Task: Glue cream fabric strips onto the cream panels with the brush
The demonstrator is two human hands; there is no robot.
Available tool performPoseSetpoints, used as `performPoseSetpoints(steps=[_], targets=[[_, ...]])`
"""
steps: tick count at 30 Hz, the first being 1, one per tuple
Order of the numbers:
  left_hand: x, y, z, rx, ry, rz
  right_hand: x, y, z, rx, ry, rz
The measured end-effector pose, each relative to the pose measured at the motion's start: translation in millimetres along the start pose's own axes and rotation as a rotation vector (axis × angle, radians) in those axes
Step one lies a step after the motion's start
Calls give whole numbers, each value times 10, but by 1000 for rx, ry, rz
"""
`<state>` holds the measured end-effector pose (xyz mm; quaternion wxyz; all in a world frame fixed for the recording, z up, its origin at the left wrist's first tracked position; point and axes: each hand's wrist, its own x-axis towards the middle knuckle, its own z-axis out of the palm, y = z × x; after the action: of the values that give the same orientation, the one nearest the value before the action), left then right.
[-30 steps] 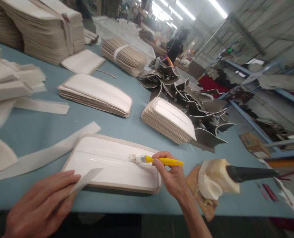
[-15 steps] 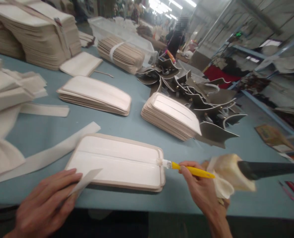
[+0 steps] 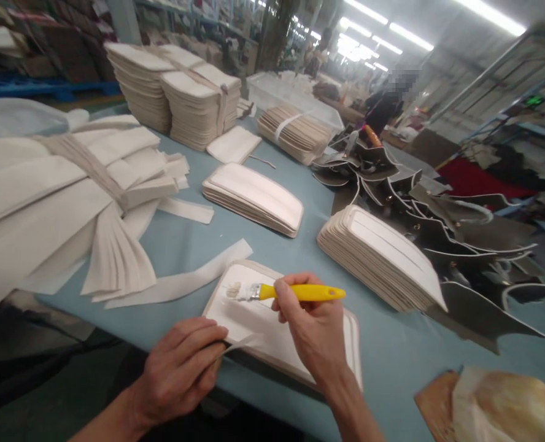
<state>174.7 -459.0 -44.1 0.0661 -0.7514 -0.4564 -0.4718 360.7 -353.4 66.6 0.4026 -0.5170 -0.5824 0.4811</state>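
My right hand (image 3: 312,334) pinches a paintbrush (image 3: 321,293) by its yellow handle. Its whitish, coated bristles are over the left end of a white panel with a beige border (image 3: 279,344), which tops a low stack at the table's front edge. My left hand (image 3: 178,365) rests by the panel's near left corner, fingers closed on a thin white strip (image 3: 247,341) that juts out over the panel's near edge. Another long white strip (image 3: 185,285) lies on the table, its end beside the panel's far left corner.
Behind the panel sit a short panel stack (image 3: 254,199) and a taller one (image 3: 378,258). Dark folded pieces with pale edges (image 3: 438,227) spread to the right. Tied white strips (image 3: 70,178) lie left. A stained, pale container (image 3: 507,405) is at lower right. A person stands far back.
The brush has moved in my right hand from the panel's right end to its left end. My view has swung, so the table's things sit farther right. My left hand still holds the strip.
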Motion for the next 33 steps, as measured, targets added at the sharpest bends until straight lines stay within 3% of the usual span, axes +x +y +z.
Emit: performPoseSetpoints(steps=[5, 10, 21, 30, 33], targets=[[22, 5, -13, -14, 7, 3, 90, 9, 321, 22, -131, 56], [61, 11, -34, -11, 9, 0, 78, 66, 275, -179, -151, -36], [-14, -2, 9, -20, 14, 0, -62, -70, -357, -509, -66, -103], [-44, -79, 19, 26, -45, 58, -323, 38, -1053, -643, 102, -51], [-44, -64, 22, 12, -31, 41, -421, -22, -1157, -664, 176, -64]])
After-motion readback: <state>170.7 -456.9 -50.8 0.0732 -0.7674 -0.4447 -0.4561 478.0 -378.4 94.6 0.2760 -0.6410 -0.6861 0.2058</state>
